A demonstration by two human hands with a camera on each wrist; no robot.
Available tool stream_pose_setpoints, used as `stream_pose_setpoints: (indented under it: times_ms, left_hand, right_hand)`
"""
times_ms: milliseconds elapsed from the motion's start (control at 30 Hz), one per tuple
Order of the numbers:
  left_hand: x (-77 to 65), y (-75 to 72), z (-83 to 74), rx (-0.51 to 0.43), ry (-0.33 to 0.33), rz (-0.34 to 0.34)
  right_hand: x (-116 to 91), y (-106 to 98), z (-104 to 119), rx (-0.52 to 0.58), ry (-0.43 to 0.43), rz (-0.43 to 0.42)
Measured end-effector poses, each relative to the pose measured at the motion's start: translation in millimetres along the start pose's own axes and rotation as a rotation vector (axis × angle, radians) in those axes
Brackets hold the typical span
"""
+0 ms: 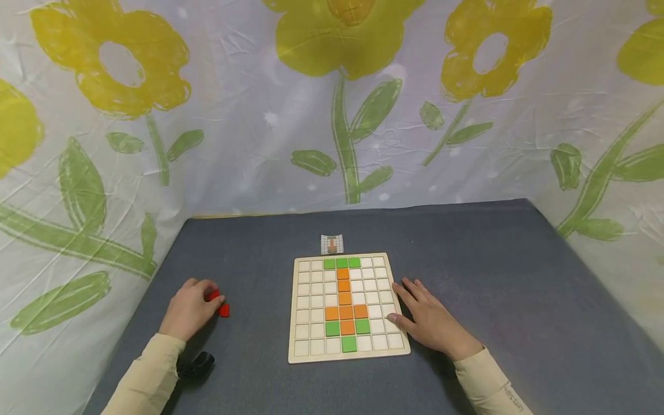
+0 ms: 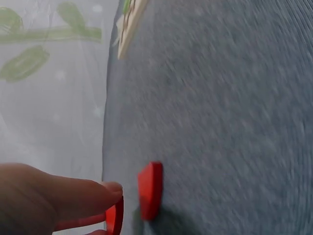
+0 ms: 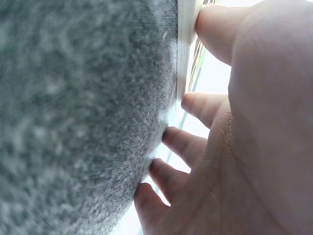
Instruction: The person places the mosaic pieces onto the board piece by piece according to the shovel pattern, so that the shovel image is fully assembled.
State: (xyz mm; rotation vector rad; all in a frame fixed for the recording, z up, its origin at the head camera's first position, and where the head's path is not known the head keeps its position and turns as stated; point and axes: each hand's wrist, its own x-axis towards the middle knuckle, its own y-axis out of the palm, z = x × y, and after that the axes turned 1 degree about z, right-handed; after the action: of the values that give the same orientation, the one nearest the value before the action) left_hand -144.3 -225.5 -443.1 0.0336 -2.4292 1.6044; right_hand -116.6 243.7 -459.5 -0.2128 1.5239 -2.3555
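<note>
At the left of the table my left hand (image 1: 189, 308) pinches a red square tile (image 2: 115, 215) between thumb and fingers. Beside it a second red tile (image 1: 224, 310) lies on the dark cloth. A square wooden grid board (image 1: 294, 311) lies in the middle. Orange tiles (image 1: 346, 312) form a cross shape in its cells, and green tiles (image 1: 341, 263) fill several cells above and below. My right hand (image 1: 433, 323) is spread out at the board's right edge. In the right wrist view its thumb and index finger touch the wooden rim, with the other fingertips on the cloth.
Just behind the board lies a small pattern card (image 1: 332, 244) with a printed grid. A black curved object (image 1: 197, 366) shows by the left wrist. Dark grey cloth (image 1: 467, 248) covers the table, and a flowered curtain (image 1: 233, 144) hangs behind it.
</note>
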Motion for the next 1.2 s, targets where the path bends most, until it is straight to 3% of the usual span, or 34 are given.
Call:
stream_pose_setpoints:
  times_ms: [233, 467, 800, 1200]
  left_hand:
    - [3.2, 0.7, -22.5, -0.042, 0.018, -0.031]
    - [2.5, 7.9, -51.0, -0.051, 0.09, -0.05]
    - [-1.9, 14.1, -99.4, -0.069, 0.171, -0.035]
    - [-8.1, 31.7, -141.0, -0.116, 0.27, 0.043]
  right_hand:
    - [1, 0, 1, 0.002, 0.008, 0.006]
    - [0, 0, 1, 0.005, 0.008, 0.009]
    - [0, -1, 2, 0.0, 0.0, 0.006]
    - [0, 1, 0, -0.011, -0.002, -0.003]
